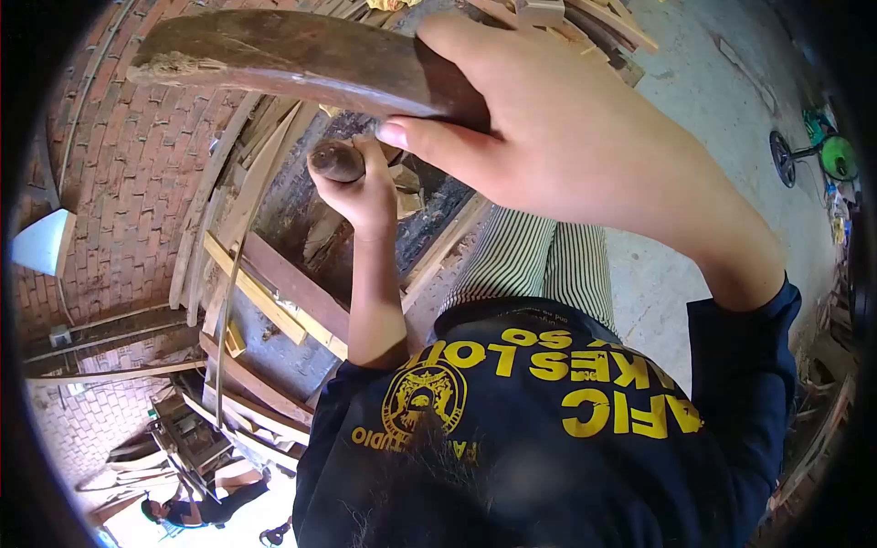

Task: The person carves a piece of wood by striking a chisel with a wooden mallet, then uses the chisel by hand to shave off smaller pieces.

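My right hand point(548, 114) is closed round one end of a long, slightly curved piece of dark wood point(283, 59). The wood reaches left across the top of the view, and its far end is worn and frayed along the lower edge. Below it, my left hand point(370, 187) is wrapped round a dark wooden handle point(337, 161) whose rounded end faces up at me. Whatever the handle belongs to is hidden under my fist. Beneath my left hand lies a dark, stained surface with wood chips point(406, 187) on it.
Long planks point(215, 196) lean and lie along the left, beside a brick wall point(137, 155). A yellowish batten point(260, 288) lies by my left forearm. More offcuts point(603, 32) lie at the top. Another person point(206, 507) is far off, lower left. A green round object point(838, 157) stands right.
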